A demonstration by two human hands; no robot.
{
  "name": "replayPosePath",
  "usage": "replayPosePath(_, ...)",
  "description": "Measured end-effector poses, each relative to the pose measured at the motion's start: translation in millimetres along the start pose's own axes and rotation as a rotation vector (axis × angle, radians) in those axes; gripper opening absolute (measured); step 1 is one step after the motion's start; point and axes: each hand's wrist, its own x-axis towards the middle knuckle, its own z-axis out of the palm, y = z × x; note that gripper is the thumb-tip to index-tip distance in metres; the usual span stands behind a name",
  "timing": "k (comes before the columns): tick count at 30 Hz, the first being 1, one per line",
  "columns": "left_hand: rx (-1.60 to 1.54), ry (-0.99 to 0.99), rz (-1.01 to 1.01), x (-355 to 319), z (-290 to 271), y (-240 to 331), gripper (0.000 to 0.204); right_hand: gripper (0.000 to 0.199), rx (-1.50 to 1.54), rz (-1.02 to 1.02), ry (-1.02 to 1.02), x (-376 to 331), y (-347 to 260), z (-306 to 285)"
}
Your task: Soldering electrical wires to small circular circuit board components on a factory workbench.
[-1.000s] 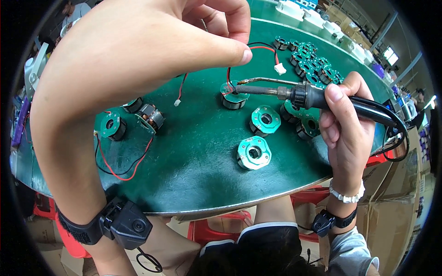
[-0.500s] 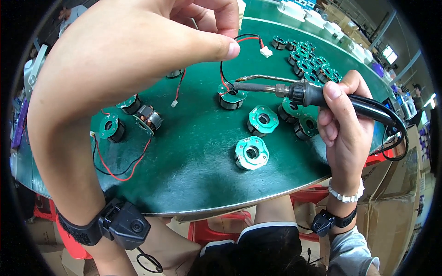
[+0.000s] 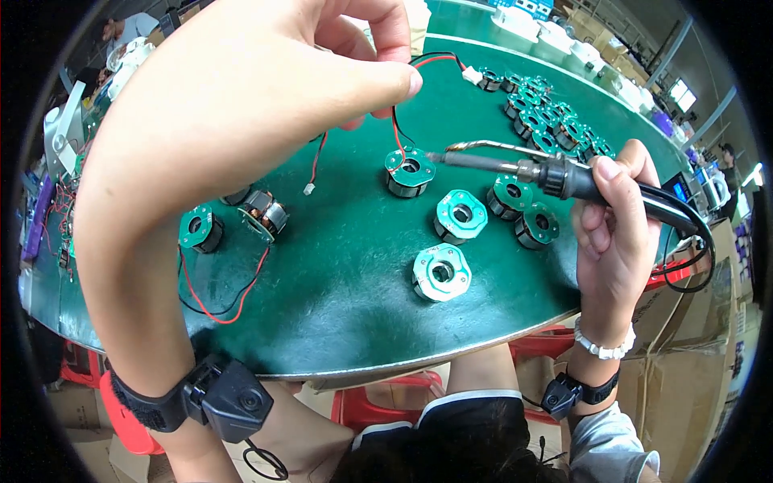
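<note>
My left hand (image 3: 354,68) pinches a red and black wire pair (image 3: 441,58) between thumb and fingers. A white connector (image 3: 473,75) hangs at the wires' free end, and their other end runs down to a small motor coil with a green circuit board (image 3: 409,182). My right hand (image 3: 616,213) is wrapped round the black handle of a soldering iron (image 3: 560,173). Above the iron's barrel runs a thin metal tube (image 3: 501,147). The iron's tip lies just right of the wired board, seemingly clear of the wire joint.
Two similar coils (image 3: 461,216) (image 3: 442,274) stand nearer me, and another pair (image 3: 536,226) is to the right. Several more cluster at the far right (image 3: 547,117). Wired coils (image 3: 264,216) lie left, partly behind my left arm. A curved edge bounds the green table (image 3: 346,322).
The soldering iron has drawn back to the right, off the wired board. My left hand has shifted slightly, still holding the wires, and the connector has swung up and right.
</note>
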Motion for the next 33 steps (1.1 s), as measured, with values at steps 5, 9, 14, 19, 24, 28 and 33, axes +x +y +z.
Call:
replayPosePath(5, -0.099, 0.035, 0.069, 2.0, 8.2, -5.2, 0.016, 0.022, -0.048, 0.037, -0.024, -0.7, 0.3, 7.1)
replayPosePath(9, -0.06, 0.13, 0.056, 1.9, 10.3, -4.3, 0.017, 0.021, -0.083, 0.057, -0.036, -0.8, -0.4, 7.9)
replayPosePath(14, -0.093, 0.118, 0.049, 0.3, 12.2, -0.2, 0.016, 0.022, -0.042, 0.032, -0.035, 0.8, 0.9, 7.0)
replayPosePath(19, -0.125, 0.107, 0.042, -1.9, 12.6, 5.9, 0.016, 0.023, -0.001, 0.028, -0.039, 1.3, 0.6, 8.7)
replayPosePath(24, -0.11, 0.07, 0.036, -2.5, 9.2, 8.8, 0.016, 0.022, -0.03, 0.051, -0.067, 2.3, 1.2, 7.2)
replayPosePath(28, -0.048, 0.116, 0.1, -3.1, 12.6, 4.4, 0.013, 0.021, -0.017, 0.077, -0.077, 2.1, 0.7, 8.9)
replayPosePath(33, -0.042, 0.122, 0.108, -4.2, 12.9, 5.5, 0.011, 0.02, -0.07, 0.093, -0.098, 1.1, -0.8, 12.3)
